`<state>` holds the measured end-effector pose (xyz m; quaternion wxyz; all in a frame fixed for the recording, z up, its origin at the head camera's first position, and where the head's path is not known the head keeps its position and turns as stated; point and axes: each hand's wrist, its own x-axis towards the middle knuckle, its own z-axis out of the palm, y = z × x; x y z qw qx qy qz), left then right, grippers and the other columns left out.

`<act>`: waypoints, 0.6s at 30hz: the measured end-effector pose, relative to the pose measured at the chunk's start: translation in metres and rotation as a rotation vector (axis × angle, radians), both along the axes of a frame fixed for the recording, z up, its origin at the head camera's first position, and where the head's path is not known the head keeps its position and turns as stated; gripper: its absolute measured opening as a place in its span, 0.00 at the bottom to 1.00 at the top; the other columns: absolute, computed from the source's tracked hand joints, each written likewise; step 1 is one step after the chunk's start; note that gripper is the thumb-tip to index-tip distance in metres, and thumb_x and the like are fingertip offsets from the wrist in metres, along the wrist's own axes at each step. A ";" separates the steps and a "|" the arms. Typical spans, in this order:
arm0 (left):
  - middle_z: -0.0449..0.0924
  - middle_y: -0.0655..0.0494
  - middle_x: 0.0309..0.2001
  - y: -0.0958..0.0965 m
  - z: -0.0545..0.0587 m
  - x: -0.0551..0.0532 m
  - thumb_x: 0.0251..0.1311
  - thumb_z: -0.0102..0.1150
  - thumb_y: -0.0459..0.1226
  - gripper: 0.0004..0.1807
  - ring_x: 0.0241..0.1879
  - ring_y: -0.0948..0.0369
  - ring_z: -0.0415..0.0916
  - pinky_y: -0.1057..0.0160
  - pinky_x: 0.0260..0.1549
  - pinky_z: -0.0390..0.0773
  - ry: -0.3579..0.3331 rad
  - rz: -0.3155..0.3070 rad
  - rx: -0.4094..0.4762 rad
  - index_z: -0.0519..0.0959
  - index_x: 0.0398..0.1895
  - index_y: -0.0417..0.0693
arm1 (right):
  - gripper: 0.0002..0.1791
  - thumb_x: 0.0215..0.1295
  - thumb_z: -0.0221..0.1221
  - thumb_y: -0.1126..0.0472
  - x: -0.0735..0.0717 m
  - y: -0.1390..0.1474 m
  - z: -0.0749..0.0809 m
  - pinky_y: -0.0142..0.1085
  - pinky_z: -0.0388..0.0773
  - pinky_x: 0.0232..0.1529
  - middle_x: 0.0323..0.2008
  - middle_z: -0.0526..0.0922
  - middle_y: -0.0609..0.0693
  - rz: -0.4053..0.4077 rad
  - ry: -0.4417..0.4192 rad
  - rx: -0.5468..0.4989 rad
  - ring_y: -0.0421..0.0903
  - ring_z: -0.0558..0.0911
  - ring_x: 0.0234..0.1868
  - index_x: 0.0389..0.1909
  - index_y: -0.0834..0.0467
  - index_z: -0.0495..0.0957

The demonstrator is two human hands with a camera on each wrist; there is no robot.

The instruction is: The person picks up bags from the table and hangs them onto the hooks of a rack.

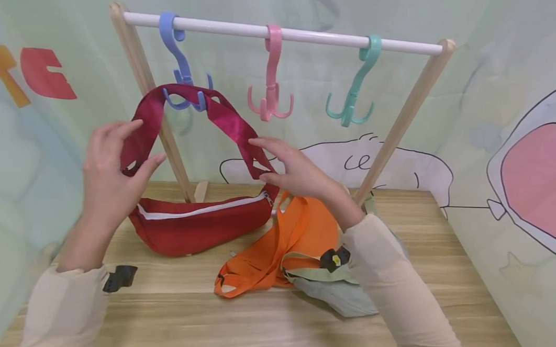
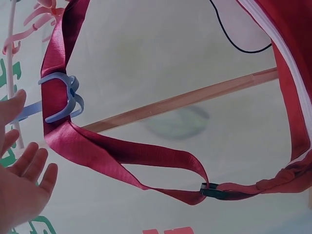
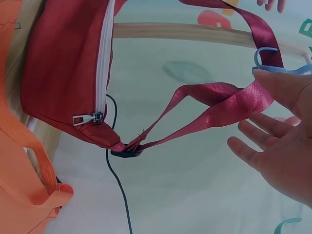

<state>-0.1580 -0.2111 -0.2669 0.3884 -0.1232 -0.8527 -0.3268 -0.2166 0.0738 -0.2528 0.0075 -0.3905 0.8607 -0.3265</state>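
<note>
A dark red waist bag (image 1: 204,222) with a white zipper hangs by its crimson strap (image 1: 228,124) from the blue hook (image 1: 181,74). The strap lies over the hook's prongs, as the left wrist view also shows. My left hand (image 1: 110,170) is beside the strap's left side, fingers and thumb spread, holding nothing. On the opposite side, my right hand (image 1: 302,169) is close to the strap with its fingers extended. In the right wrist view, that hand (image 3: 282,126) has spread fingers by the strap; whether a fingertip touches it, I cannot tell.
A pink hook (image 1: 271,84) and a green hook (image 1: 355,88) hang farther along the white rod (image 1: 318,36) of a wooden stand. On the wooden table (image 1: 167,314) lie an orange bag (image 1: 313,222) and a grey-green bag (image 1: 342,295), partly behind my right forearm.
</note>
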 end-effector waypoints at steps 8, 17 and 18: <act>0.65 0.40 0.55 0.002 -0.007 0.000 0.51 0.64 0.34 0.32 0.53 0.50 0.64 0.39 0.41 0.71 -0.028 -0.020 -0.032 0.67 0.61 0.45 | 0.34 0.58 0.60 0.66 -0.002 0.005 -0.005 0.36 0.57 0.62 0.64 0.62 0.53 -0.024 -0.018 0.022 0.46 0.59 0.65 0.66 0.58 0.59; 0.68 0.40 0.52 0.004 -0.016 -0.003 0.47 0.67 0.31 0.31 0.50 0.49 0.65 0.68 0.42 0.67 0.025 -0.032 -0.054 0.70 0.58 0.41 | 0.35 0.56 0.61 0.67 -0.004 0.010 -0.011 0.38 0.62 0.59 0.62 0.65 0.52 -0.036 -0.051 0.054 0.46 0.62 0.63 0.66 0.57 0.61; 0.69 0.40 0.52 0.004 -0.018 -0.003 0.46 0.68 0.30 0.31 0.51 0.48 0.65 0.65 0.42 0.68 0.030 -0.037 -0.055 0.70 0.57 0.40 | 0.35 0.56 0.61 0.67 -0.004 0.011 -0.012 0.38 0.61 0.60 0.62 0.65 0.52 -0.033 -0.056 0.053 0.47 0.62 0.63 0.65 0.57 0.61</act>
